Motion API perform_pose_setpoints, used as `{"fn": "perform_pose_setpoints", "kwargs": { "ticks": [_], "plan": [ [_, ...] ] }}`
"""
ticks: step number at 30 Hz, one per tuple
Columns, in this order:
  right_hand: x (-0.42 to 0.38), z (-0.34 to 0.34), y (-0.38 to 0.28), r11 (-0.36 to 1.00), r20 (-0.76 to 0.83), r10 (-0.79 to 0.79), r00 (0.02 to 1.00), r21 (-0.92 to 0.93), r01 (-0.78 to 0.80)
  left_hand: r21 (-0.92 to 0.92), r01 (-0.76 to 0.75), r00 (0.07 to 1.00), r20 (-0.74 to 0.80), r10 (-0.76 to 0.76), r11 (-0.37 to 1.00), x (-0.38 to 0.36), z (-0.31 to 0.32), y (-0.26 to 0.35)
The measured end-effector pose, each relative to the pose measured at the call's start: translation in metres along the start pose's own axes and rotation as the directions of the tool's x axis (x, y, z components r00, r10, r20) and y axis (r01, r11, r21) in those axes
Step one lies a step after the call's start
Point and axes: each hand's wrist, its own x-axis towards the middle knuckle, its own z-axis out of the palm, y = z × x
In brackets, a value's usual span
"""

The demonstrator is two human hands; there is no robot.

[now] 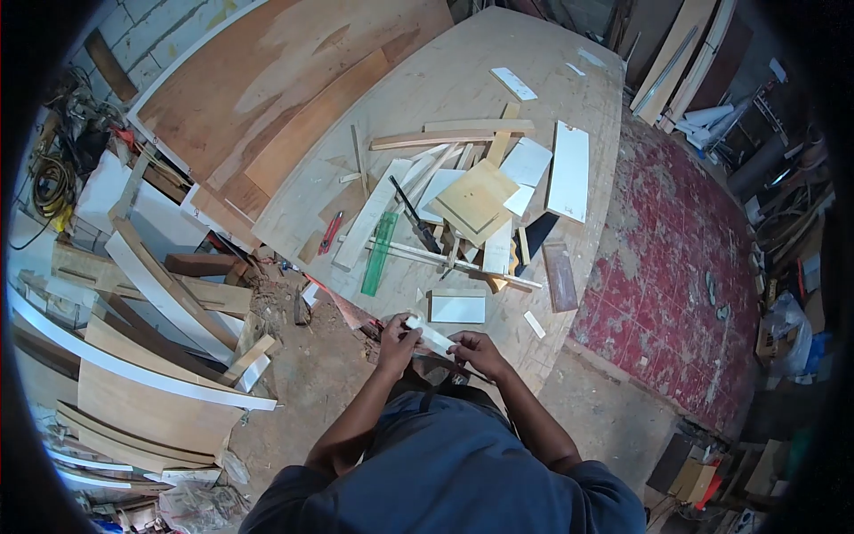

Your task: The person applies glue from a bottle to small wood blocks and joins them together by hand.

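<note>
Close to my body, at the near edge of the worktable (525, 349), I hold a short white strip (431, 336) tilted between my hands. My left hand (397, 345) pinches its upper left end. The fingers of my right hand (479, 353) are closed at its lower right end. A thin dark piece (464, 368) runs just below my right hand; its kind is unclear. Just beyond the strip, a white rectangular block (457, 308) lies on the table.
A pile of offcuts with a square wooden panel (478, 202) covers the table's middle. Left of it lie a green ruler (380, 254), a red utility knife (331, 231) and a handsaw (414, 215). Curved boards (151, 347) crowd the left floor; red flooring (672, 276) is right.
</note>
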Motion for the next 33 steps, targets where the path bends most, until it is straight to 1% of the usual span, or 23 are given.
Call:
{"fn": "perform_pose_setpoints", "kwargs": {
  "ticks": [2,3,4,6,7,8,9,11,12,14,18,20,21,22,24,25,26,27,28,29,31,32,33],
  "plan": [
    [0.004,-0.001,0.003,1.0,-0.004,0.004,1.0,-0.009,-0.004,0.104,-0.032,0.999,-0.007,0.033,0.994,0.005,-0.019,-0.018],
    [0.007,-0.002,0.006,0.997,-0.061,-0.023,0.998,0.071,0.028,0.032,0.037,0.999,-0.004,-0.037,0.999,-0.003,-0.019,-0.007],
    [0.009,-0.002,0.01,0.987,-0.12,-0.045,0.992,0.149,0.063,0.028,0.032,0.999,-0.009,-0.032,0.999,-0.004,-0.023,-0.007],
    [0.014,-0.007,0.013,0.983,-0.14,-0.043,0.989,0.169,0.066,-0.047,0.058,0.998,0.009,-0.057,0.997,-0.007,-0.033,-0.013],
    [0.015,-0.008,0.014,0.974,-0.142,-0.089,0.986,0.195,0.116,-0.049,0.054,0.999,0.005,-0.054,0.997,-0.007,-0.035,-0.017],
    [0.016,-0.008,0.015,0.961,-0.146,-0.135,0.98,0.222,0.166,-0.064,0.013,1.0,0.023,-0.012,0.998,-0.006,-0.038,-0.021],
    [0.019,-0.007,0.015,0.961,-0.144,-0.135,0.98,0.222,0.165,-0.079,-0.025,0.999,0.042,0.029,0.997,-0.006,-0.04,-0.024],
    [0.02,-0.008,0.017,0.966,-0.212,-0.231,0.95,0.068,0.25,-0.07,-0.048,0.997,0.058,0.052,0.996,-0.004,-0.044,-0.03],
    [0.018,-0.007,0.017,0.966,-0.214,-0.23,0.949,0.067,0.249,-0.063,-0.072,0.994,0.076,0.077,0.995,-0.003,-0.045,-0.033],
    [0.018,-0.005,0.015,0.927,-0.209,-0.356,0.911,0.049,0.373,-0.035,-0.078,0.994,0.073,0.081,0.996,-0.002,-0.044,-0.037],
    [0.018,-0.009,0.027,0.936,-0.259,-0.343,0.903,-0.012,0.352,0.057,-0.101,0.992,0.085,0.096,0.993,-0.001,-0.042,-0.039],
    [0.016,-0.01,0.032,0.918,-0.272,-0.391,0.879,-0.043,0.394,0.015,-0.103,0.989,0.111,0.101,0.995,-0.003,-0.038,-0.038],
    [0.013,-0.008,0.03,0.919,-0.275,-0.388,0.879,-0.04,0.393,-0.027,-0.109,0.985,0.129,0.112,0.994,-0.003,-0.038,-0.039],
    [0.011,-0.005,0.026,0.921,-0.294,-0.376,0.879,-0.016,0.389,-0.022,-0.111,0.986,0.126,0.112,0.994,-0.004,-0.039,-0.038],
    [0.009,0.004,0.018,0.921,-0.307,-0.365,0.879,0.015,0.388,0.197,-0.191,0.965,0.216,0.147,0.962,-0.005,-0.042,-0.033],
    [0.006,0.007,0.011,0.935,-0.323,-0.277,0.905,0.125,0.331,0.242,-0.169,0.964,0.24,0.11,0.956,-0.007,-0.044,-0.029],
    [0.006,0.009,0.006,0.935,-0.33,-0.184,0.926,0.233,0.269,0.242,-0.17,0.965,0.238,0.111,0.955,-0.009,-0.045,-0.025],
    [0.007,0.009,0.006,0.955,-0.309,-0.187,0.932,0.166,0.247,0.281,-0.122,0.961,0.272,0.043,0.952,-0.011,-0.047,-0.019],
    [0.01,0.009,0.005,0.955,-0.306,-0.185,0.934,0.167,0.244,0.321,-0.074,0.953,0.301,-0.027,0.944,-0.013,-0.049,-0.016],
    [0.014,0.01,0.005,0.957,-0.264,-0.17,0.95,0.184,0.222,0.321,-0.071,0.955,0.295,-0.028,0.944,-0.014,-0.052,-0.017],
    [0.023,0.014,0.006,0.959,-0.211,-0.154,0.965,0.203,0.197,0.211,-0.113,0.905,0.426,0.013,0.971,-0.014,-0.059,-0.02],
    [0.028,0.017,0.007,0.964,-0.172,-0.144,0.975,0.198,0.177,0.212,-0.113,0.908,0.419,0.015,0.971,-0.014,-0.062,-0.022],
    [0.033,0.02,0.006,0.968,-0.132,-0.134,0.982,0.193,0.158,0.239,-0.016,0.898,0.431,-0.091,0.971,-0.015,-0.062,-0.018]
  ]
}}
